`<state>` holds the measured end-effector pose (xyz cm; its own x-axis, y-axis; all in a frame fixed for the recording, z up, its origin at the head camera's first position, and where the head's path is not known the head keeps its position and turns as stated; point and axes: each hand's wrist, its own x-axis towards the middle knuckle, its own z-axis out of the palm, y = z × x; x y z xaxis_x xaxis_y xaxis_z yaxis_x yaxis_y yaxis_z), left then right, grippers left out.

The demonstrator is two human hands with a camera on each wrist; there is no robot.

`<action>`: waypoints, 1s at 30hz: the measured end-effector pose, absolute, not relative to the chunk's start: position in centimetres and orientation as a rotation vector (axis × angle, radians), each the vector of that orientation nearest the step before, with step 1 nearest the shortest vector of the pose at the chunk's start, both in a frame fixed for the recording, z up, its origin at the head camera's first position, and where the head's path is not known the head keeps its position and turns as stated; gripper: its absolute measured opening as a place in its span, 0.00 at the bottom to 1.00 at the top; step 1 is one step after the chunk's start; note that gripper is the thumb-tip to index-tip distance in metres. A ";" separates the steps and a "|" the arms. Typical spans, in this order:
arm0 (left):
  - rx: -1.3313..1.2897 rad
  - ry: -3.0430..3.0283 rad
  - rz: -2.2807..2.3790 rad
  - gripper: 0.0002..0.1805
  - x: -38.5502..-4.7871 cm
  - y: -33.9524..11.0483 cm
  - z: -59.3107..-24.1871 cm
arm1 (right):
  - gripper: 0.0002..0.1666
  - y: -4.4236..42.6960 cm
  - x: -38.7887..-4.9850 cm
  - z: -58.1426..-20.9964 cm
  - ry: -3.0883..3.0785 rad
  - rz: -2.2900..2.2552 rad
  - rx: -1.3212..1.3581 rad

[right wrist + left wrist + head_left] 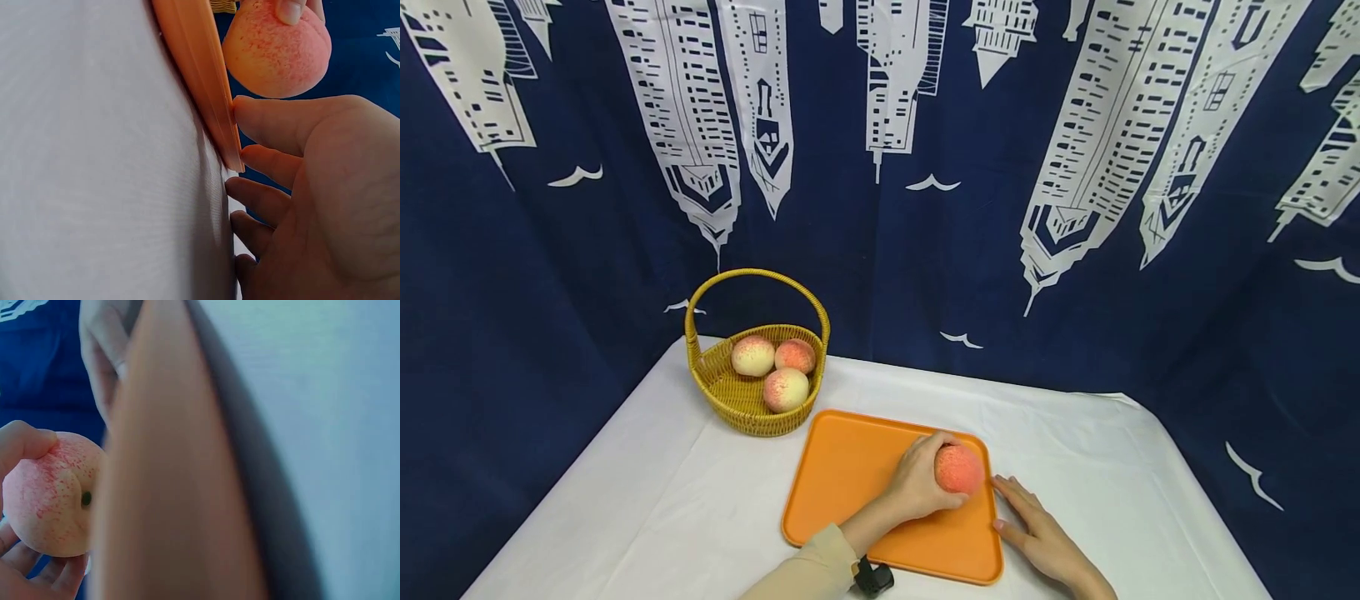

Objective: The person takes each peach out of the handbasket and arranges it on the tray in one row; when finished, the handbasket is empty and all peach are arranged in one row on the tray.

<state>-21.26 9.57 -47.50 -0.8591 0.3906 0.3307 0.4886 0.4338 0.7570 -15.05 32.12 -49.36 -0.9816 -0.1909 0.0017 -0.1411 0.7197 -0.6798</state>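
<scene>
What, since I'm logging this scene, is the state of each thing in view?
Orange tray: flat on the white-covered table
Held peach: gripped, over the tray
Left hand: curled round that peach
Right hand: fingers extended, touching the tray's edge
Basket: upright, handle up
Three peaches: lying inside the basket
Blue cloth: hanging behind the table

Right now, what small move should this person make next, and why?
I'd probably lower the peach gently onto the orange tray: the left grip holds it above the tray, towards the right side in the head view, and the right grip touches the tray's edge, which may help keep it from sliding.
</scene>
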 end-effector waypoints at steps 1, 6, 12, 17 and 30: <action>-0.788 -2.566 -1.405 0.36 -21.3 9.7 -47.7 | 0.36 32.1 -15.0 -49.4 2.853 -1.124 -0.281; -0.797 -2.549 -1.412 0.36 -21.4 10.3 -48.3 | 0.36 32.1 -15.0 -49.3 2.852 -1.133 -0.286; -0.884 -2.553 -1.412 0.38 -21.5 11.0 -48.7 | 0.37 32.2 -15.1 -49.2 2.827 -1.108 -0.256; -0.918 -2.550 -1.401 0.37 -21.4 11.4 -49.1 | 0.38 32.2 -15.2 -49.2 2.822 -1.086 -0.234; -0.907 -2.552 -1.420 0.36 -21.4 11.6 -49.6 | 0.38 32.4 -15.3 -49.2 2.812 -1.067 -0.242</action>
